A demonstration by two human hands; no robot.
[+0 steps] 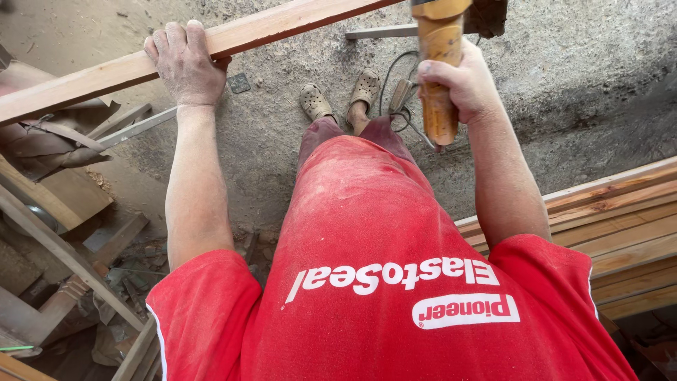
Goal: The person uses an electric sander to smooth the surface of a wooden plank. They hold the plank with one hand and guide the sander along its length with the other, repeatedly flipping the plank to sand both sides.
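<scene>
Dust covers the concrete floor (564,92) that fills the far half of the view, and most of the open room lies there, to the far right. The left hand (185,63) lies palm down on a long reddish wooden plank (282,25), fingers curled over its far edge and gripping it; the plank runs on a slant from the left edge of the view up toward the top centre, its near edge just under the wrist. The right hand (462,85) is wrapped tightly around the handle of an orange power tool (438,70), fingers closed round it, and holds it upright near the plank's far end; the tool's top is cut off by the frame. A thin cable (395,88) loops on the floor beside the two feet in dusty clogs (338,99), between the two arms. A grey metal bar (381,32) lies flat on the floor just past the plank. On the left, close under the plank, scrap boards and offcuts (63,233) crowd the ground and leave little free space. On the right, a stack of planed timber (620,233) runs with its long edges side by side, near the right elbow. The red shirt (381,282) fills the near foreground.
</scene>
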